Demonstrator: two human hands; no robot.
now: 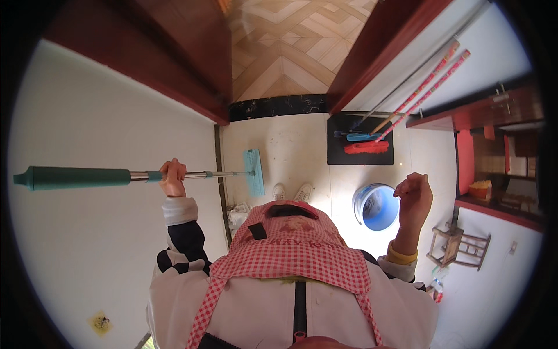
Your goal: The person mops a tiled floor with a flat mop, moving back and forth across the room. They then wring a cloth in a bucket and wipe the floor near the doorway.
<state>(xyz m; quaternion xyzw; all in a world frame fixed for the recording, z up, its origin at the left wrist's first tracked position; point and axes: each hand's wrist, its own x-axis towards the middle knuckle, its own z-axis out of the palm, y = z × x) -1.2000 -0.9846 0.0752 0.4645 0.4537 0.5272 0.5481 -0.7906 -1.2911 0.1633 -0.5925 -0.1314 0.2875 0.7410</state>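
Observation:
My left hand [173, 176] is wrapped around the metal pole of a flat mop, just below its thick green handle grip [80, 178]. The mop's pale green rectangular head [253, 172] rests on the tiled floor, in front and to the left of my white shoes [291, 192]. On the other side, my right hand [412, 200] is raised with loosely curled fingers, and nothing shows in it. Beside that hand in the view, a blue bucket [378, 207] stands lower down on the floor; something greyish shows inside it, too unclear to name.
Two brooms, one with a blue head [365, 137] and one with red bristles [367, 147], lean over a black mat [338, 153]. A dark stone threshold [279, 106] crosses the doorway. To the right are a red-brown cabinet [501, 217] and a small wooden chair [455, 244].

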